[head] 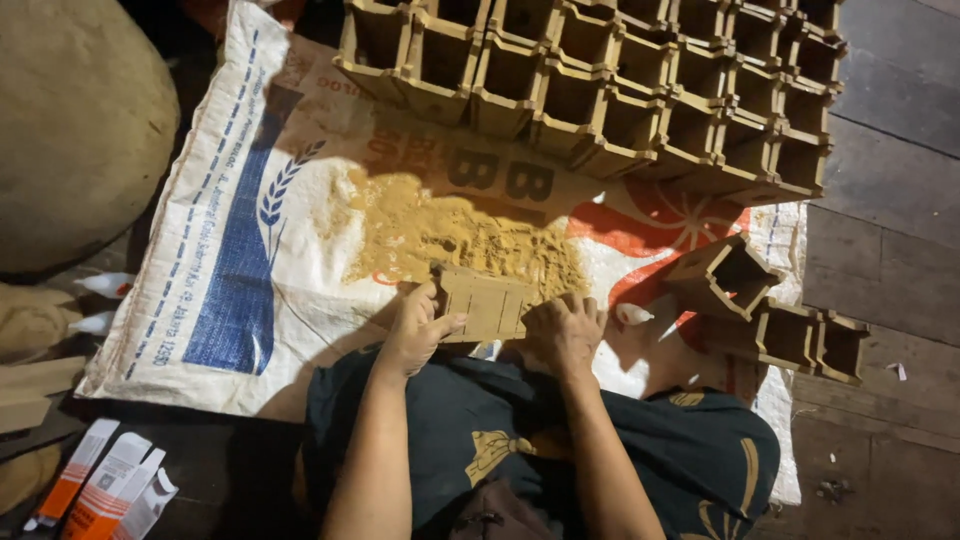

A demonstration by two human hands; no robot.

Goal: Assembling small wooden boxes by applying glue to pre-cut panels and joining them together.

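Head view, looking straight down. Both hands meet at the centre of the frame on a small slatted wooden piece (487, 303), which sits at the lower edge of a sawdust pile (455, 240).

Left hand (415, 330): at the left end of the wooden piece, thumb lying across its face, fingers curled round the far edge, so clamped on the piece.

Right hand (563, 330): knuckles up, fingers folded together and pressed against the right end of the same piece (whether they wrap under it cannot be told from this angle).

The sawdust lies on a white woven sack (240, 290) printed in blue and red, spread flat over the dark plank floor (880, 200).

Upper centre to upper right of the frame: a large block of open square wooden cells (610, 85), joined in rows. Right of centre: a smaller run of three similar cells (775, 310), one tilted.

A small white nozzle tip (633, 314) lies just beside the right hand. Lower left corner: white and orange cartons (105, 490) on the floor. Upper left: a rounded tan sack (75, 120).

Dark patterned clothing (480, 440) fills the lower centre.
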